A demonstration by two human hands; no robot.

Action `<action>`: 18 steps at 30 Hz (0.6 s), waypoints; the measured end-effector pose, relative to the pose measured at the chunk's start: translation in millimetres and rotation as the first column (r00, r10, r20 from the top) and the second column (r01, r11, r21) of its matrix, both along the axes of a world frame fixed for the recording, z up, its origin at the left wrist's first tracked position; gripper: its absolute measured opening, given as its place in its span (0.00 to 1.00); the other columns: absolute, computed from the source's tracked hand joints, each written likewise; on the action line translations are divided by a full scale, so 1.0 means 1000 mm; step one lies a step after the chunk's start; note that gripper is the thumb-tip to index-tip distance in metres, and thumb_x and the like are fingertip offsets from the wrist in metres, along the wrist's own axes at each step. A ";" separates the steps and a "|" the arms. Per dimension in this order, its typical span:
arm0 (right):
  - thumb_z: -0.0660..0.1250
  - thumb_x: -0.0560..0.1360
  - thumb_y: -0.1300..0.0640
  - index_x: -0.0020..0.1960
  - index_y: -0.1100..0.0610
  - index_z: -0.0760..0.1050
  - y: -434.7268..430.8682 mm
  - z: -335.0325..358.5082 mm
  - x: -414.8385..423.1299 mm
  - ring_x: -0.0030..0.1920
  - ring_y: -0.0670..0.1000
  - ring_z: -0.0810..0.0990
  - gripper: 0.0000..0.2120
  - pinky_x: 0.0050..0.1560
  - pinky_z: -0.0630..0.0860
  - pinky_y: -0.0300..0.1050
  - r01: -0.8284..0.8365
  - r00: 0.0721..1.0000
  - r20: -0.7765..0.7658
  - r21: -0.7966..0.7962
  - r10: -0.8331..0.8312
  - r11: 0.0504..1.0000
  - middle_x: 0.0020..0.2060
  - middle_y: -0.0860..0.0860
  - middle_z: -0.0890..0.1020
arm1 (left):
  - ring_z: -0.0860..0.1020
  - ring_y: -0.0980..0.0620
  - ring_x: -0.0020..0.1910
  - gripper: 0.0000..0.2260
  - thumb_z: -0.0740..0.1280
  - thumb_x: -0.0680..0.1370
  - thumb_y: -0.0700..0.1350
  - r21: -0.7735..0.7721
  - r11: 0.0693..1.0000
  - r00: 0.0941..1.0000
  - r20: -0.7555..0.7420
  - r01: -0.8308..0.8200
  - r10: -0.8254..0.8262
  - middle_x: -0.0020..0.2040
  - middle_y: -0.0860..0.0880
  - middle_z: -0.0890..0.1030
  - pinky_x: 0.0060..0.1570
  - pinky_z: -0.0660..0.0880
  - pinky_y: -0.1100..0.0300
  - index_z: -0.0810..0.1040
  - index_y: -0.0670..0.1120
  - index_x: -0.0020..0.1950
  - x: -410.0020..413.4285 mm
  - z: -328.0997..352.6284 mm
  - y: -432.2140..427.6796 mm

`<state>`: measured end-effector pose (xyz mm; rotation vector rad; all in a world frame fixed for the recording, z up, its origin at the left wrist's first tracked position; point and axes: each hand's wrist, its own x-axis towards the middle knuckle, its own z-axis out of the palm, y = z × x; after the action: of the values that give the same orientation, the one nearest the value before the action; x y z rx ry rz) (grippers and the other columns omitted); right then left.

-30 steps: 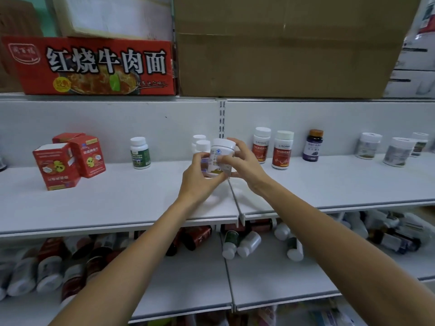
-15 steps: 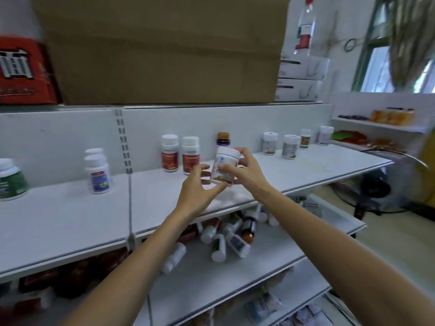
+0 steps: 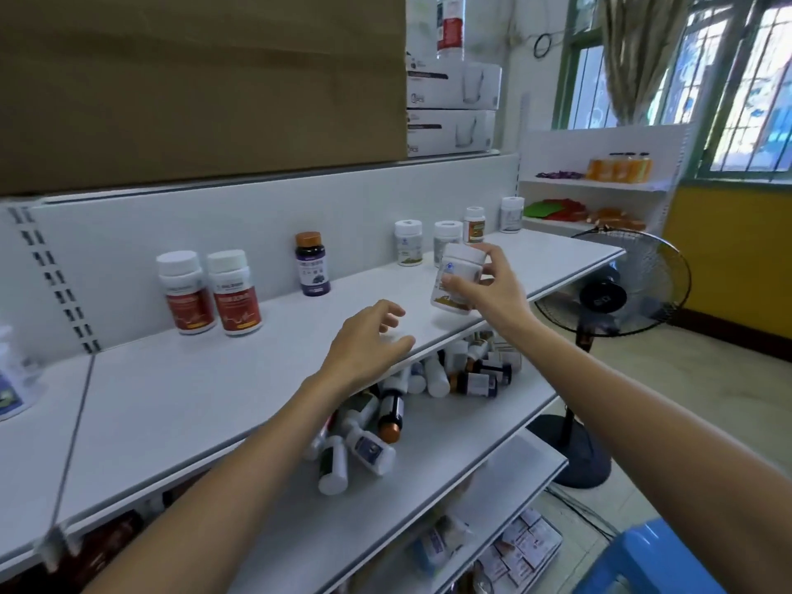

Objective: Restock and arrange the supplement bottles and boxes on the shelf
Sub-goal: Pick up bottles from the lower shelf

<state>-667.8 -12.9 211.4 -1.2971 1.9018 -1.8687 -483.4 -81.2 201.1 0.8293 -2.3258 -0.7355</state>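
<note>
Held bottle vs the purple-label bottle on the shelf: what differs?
The held bottle is white with a white cap; the purple-label bottle is dark with a copper cap. The held bottle is tilted in the right hand; the purple-label bottle stands upright on the shelf. Both are capped.

Bare left hand (image 3: 369,341), bare right hand (image 3: 486,291)

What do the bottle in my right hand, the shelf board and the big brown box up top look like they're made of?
The bottle looks like opaque white plastic, smooth, with a printed label. The shelf board is probably painted metal: thin edge, even, faintly shiny white coat. The brown box looks like matte cardboard, softly creased.
</note>
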 end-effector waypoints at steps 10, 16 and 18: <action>0.74 0.70 0.54 0.64 0.54 0.65 -0.053 0.002 -0.121 0.51 0.49 0.75 0.27 0.44 0.73 0.33 -0.032 0.965 -0.257 0.058 0.045 0.998 0.53 0.48 0.74 | 0.74 0.52 0.59 0.14 0.66 0.75 0.50 -0.022 0.995 0.992 0.073 -0.101 0.102 0.60 0.49 0.76 0.60 0.70 0.57 0.74 0.50 0.60 -0.122 0.003 -0.022; 0.75 0.69 0.56 0.63 0.52 0.66 -0.088 -0.011 -0.162 0.51 0.48 0.74 0.27 0.41 0.68 0.27 -0.216 0.905 -0.348 0.118 0.244 0.969 0.54 0.49 0.74 | 0.71 0.48 0.62 0.15 0.64 0.76 0.54 -0.146 0.959 0.924 0.266 -0.242 0.274 0.62 0.48 0.74 0.64 0.67 0.50 0.74 0.54 0.62 -0.162 0.000 -0.033; 0.74 0.70 0.56 0.64 0.52 0.65 -0.096 -0.012 -0.166 0.52 0.49 0.75 0.27 0.45 0.72 0.32 -0.268 0.888 -0.348 0.137 0.300 0.954 0.55 0.50 0.75 | 0.71 0.47 0.63 0.15 0.63 0.76 0.55 -0.180 0.944 0.894 0.312 -0.277 0.322 0.62 0.48 0.74 0.63 0.67 0.50 0.74 0.54 0.62 -0.166 -0.001 -0.033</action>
<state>-833.5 -108.9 199.5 -1.8856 1.7955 -1.4636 -649.5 -114.4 200.5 1.3034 -2.4224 -0.3203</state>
